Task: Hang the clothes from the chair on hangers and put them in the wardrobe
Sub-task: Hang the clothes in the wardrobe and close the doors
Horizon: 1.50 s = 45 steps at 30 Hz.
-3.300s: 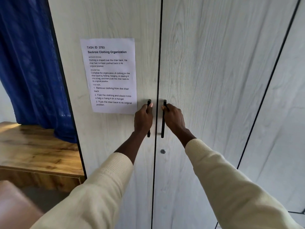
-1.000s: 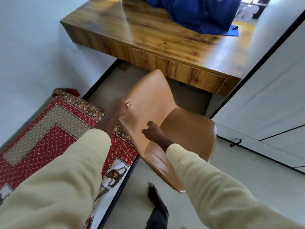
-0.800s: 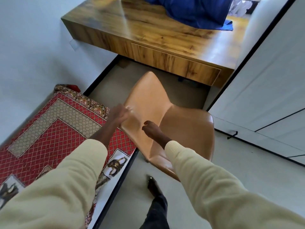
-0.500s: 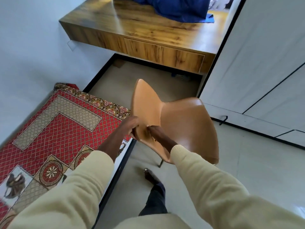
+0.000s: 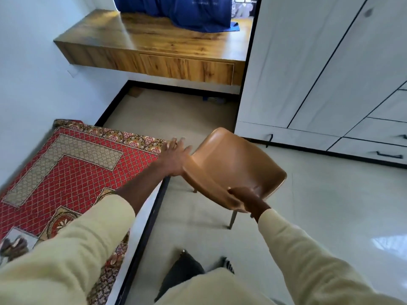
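**Chair swung round, no clothes left on it**

Pale floor tiles (image 5: 319, 216) run between a red patterned rug (image 5: 72, 164) on the left and the white wardrobe (image 5: 308, 62) on the right, whose doors are shut. At the far wall a wooden worktop (image 5: 165, 45) carries a heap of blue cloth (image 5: 187, 12).

Half a second ago both hands gripped one edge of the tan chair (image 5: 233, 164), which faced the worktop; seconds before that the person had both wardrobe handles in hand. Now the chair has turned and sits nearer the wardrobe, tilted, with one dark leg showing beneath the seat. Nothing is draped on it: back and seat are bare. I judge the hanging part of the job to be over, with the chair being moved as a last tidy-up, though the wardrobe's inside cannot be seen to confirm it.

The left hand (image 5: 174, 157) has let go of its grip. It is stretched forward with the arm nearly straight, fingers spread and blurred, the palm against the chair's left edge. The right hand (image 5: 246, 197) is clamped on the near rim, fingers curled over the edge, wrist bent and forearm coming in from the lower right. That hand alone seems to carry and steer the chair.
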### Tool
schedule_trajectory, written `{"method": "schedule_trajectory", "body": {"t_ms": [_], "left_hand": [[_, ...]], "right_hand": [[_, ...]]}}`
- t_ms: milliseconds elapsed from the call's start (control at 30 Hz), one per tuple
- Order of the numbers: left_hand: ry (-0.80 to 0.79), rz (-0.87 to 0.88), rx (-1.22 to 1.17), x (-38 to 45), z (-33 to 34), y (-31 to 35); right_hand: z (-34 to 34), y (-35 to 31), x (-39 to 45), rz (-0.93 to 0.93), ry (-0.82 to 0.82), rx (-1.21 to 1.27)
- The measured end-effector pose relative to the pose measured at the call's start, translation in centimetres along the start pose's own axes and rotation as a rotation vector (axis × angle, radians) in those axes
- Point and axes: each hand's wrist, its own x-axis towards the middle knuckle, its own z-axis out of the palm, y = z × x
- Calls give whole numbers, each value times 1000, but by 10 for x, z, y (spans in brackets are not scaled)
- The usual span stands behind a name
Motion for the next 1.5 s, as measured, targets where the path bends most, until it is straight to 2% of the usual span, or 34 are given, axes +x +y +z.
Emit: {"method": "schedule_trajectory", "body": {"t_ms": [67, 100, 167, 200, 367, 567, 700, 767, 833, 900, 1000, 1333, 1500], "left_hand": [[-56, 145, 228, 11, 4, -10], [-105, 169, 247, 16, 10, -13], [-73, 192, 223, 19, 26, -18], [-3, 223, 242, 17, 34, -20], [131, 282, 376, 7, 65, -34], [281, 229, 138, -23, 95, -32], [335, 101, 86, -13, 92, -35], [341, 39, 82, -1, 83, -42], [344, -10, 64, 11, 75, -48], [336, -55, 11, 29, 64, -47], [355, -100, -48, 57, 48, -46], [364, -208, -23, 147, 13, -78], [374, -210, -14, 191, -9, -111]], "right_hand": [[13, 8, -17, 184, -111, 394], [21, 9, -21, 224, -146, 598], [32, 8, -23, 222, -92, 866], [36, 8, -21, 205, -52, 892], [30, 4, -33, 188, 36, 781], [7, -1, -34, 149, 1, 637], [0, -32, -8, 19, 49, 698], [4, -58, 3, -33, 166, 649], [15, -76, 9, -47, 349, 462], [28, -83, 10, -167, 397, 361], [30, -88, 21, -385, 336, 228], [-13, -187, 111, -402, 137, -98], [-13, -252, 166, -421, 111, -85]]}}
